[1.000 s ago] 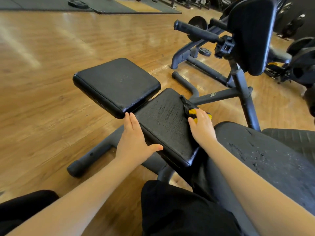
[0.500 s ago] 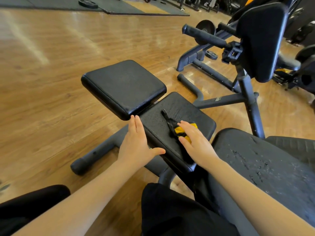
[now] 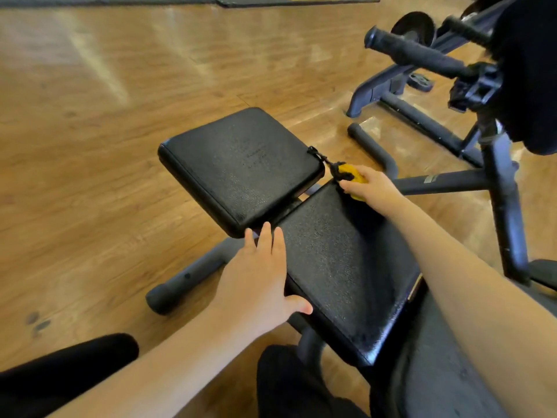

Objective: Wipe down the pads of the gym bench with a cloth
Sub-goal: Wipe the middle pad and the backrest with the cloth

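Cloth (image 3: 353,175) mostly hidden under right hand (image 3: 372,190), perhaps bunched.

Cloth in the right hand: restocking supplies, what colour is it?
Yellow with black trim, cloth, head view.

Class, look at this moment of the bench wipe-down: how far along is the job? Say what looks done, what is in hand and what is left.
Done: nothing can be confirmed clean; no wipe marks are clear. In hand: the right hand presses the yellow cloth on the far corner of the middle pad, while the left hand braces its near edge. Left, probably: the far pad and the speckled near pad.
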Demonstrator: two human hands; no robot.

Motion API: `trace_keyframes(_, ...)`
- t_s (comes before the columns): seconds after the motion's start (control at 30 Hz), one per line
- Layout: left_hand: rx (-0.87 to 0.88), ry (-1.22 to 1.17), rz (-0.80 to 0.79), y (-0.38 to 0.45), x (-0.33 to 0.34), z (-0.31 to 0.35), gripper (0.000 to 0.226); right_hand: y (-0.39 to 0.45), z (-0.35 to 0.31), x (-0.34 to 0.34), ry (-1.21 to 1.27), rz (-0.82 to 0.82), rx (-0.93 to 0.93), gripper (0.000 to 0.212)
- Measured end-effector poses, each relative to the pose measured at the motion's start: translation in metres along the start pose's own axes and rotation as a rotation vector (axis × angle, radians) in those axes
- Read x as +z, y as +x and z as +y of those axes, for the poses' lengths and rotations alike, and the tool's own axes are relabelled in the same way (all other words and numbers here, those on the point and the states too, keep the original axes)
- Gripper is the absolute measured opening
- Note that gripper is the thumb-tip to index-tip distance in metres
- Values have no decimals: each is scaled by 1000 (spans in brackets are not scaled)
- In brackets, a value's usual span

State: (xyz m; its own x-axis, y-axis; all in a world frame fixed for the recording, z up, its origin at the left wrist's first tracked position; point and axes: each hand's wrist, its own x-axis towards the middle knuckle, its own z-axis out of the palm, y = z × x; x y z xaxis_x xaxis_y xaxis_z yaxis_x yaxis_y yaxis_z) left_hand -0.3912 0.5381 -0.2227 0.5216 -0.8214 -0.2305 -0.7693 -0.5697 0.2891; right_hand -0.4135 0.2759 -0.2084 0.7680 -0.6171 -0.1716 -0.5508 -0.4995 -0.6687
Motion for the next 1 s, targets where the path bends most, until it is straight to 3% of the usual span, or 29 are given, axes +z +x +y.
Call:
trace_keyframes(0.27,127,171,98,-2,-4,-10,113,-47,37,-20,-84,31,55,37)
trace_keyframes(0.6,223,117,162,14,8,-24,122,2,16,-7,35,-14,38,7)
trace_keyframes(0.87,213,92,149,15,10,-24,123,-68,66,-37,-31,-1,106,27)
trace_keyframes(1.0,206,67,171,17,10,-24,125,-48,48,-34,-108,-34,102,16)
